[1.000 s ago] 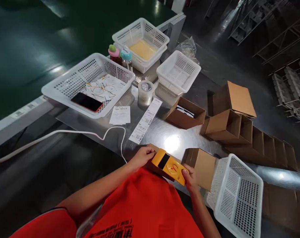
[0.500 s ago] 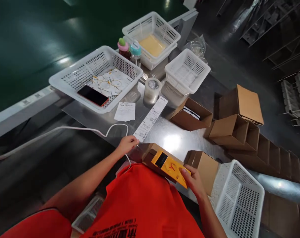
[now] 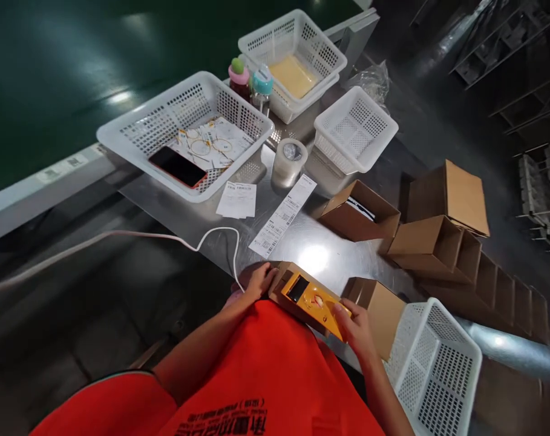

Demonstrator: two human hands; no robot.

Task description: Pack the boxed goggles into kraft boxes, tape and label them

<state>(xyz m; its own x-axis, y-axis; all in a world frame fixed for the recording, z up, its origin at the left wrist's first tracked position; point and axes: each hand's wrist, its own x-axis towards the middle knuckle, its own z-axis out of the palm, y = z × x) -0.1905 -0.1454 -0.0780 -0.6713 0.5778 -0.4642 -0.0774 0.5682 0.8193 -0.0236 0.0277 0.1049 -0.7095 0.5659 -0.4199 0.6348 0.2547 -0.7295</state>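
My right hand grips the right end of a flat yellow package with a dark rectangle and a red mark on it. The package lies over a brown cardboard box close to my body. At that box's left end is my left hand, its fingers bent against the cardboard; what they hold, if anything, is hidden. A white cable runs down just left of this hand. Beyond the box, a strip of printed labels lies on the metal table.
A white basket with a phone and papers stands at the left. Behind are a tape roll, two bottles and more baskets. Open cardboard boxes line the right, with a white basket at the lower right.
My left hand has moved right, from beside the label strip to the end of the cardboard box. My right hand still grips the yellow package. The view has shifted slightly.
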